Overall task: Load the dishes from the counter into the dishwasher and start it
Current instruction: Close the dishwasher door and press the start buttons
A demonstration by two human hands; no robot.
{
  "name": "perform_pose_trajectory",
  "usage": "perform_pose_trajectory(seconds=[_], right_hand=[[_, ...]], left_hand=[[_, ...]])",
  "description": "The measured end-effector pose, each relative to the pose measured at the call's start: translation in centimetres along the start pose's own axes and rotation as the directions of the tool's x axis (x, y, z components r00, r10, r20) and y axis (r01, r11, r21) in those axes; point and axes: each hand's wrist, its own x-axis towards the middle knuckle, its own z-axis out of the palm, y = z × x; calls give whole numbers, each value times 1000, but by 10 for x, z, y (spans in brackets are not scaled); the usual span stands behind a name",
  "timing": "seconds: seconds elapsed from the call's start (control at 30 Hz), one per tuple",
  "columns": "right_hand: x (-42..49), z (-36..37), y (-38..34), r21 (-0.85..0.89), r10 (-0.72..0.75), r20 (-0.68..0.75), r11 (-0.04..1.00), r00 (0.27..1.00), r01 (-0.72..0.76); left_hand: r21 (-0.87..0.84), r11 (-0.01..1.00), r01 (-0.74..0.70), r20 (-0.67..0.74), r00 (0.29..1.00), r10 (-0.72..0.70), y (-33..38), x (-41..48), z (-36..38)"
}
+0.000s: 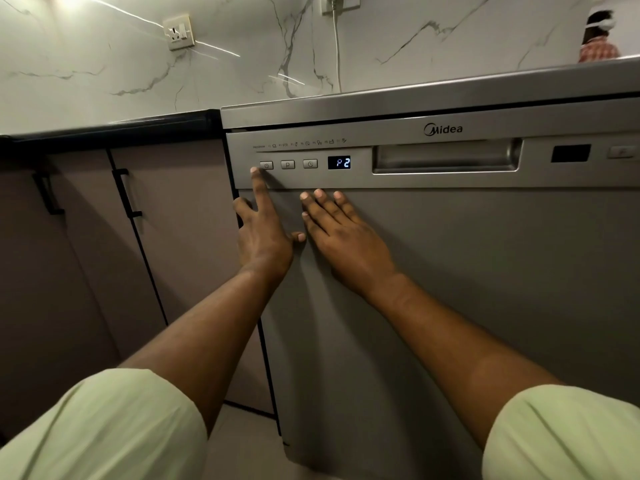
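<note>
The silver dishwasher [485,271] fills the right of the head view, its door closed. Its control strip carries a power button [266,165], a P button [287,164], a clock button [310,163] and a lit display [339,162] reading P2. My left hand [263,233] points with a straight index finger whose tip sits at the left edge of the power button. My right hand [343,230] lies flat with straight fingers on the door just under the control strip. No dishes are in sight.
A recessed door handle [446,157] sits right of the display. Brown cabinet doors [86,254] with black handles stand to the left under a dark counter edge [110,128]. A wall socket [179,32] and a white cable [337,46] are on the marble wall.
</note>
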Motion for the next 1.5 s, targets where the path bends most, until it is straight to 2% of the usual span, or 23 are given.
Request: perform_pose_trajectory(seconds=[0.13,0.3,0.77,0.93,1.27,1.37,1.5], right_hand=[[0,0,0,-3,9,-6,1000,1000,-9],[1,4,-1,-14,26,-48,1000,998,-26],[3,18,-1,-93,67,-108,993,992,-77],[-2,18,-12,-65,182,-211,978,960,-199],[-17,20,-28,-85,437,-148,888,887,-451],[-19,21,-37,-63,490,-103,865,865,-498],[-19,14,-49,-30,540,-52,840,840,-542]], left_hand=[[2,999,37,-3,999,-37,0,1,2],[-64,979,193,37,981,-191,-3,9,4],[-61,982,180,113,979,-172,-7,7,11],[-55,983,177,134,977,-168,-6,5,10],[-98,992,83,122,990,-70,-27,-11,20],[3,999,41,146,989,-41,-44,-26,22],[131,991,0,244,969,-32,-48,-40,14]])
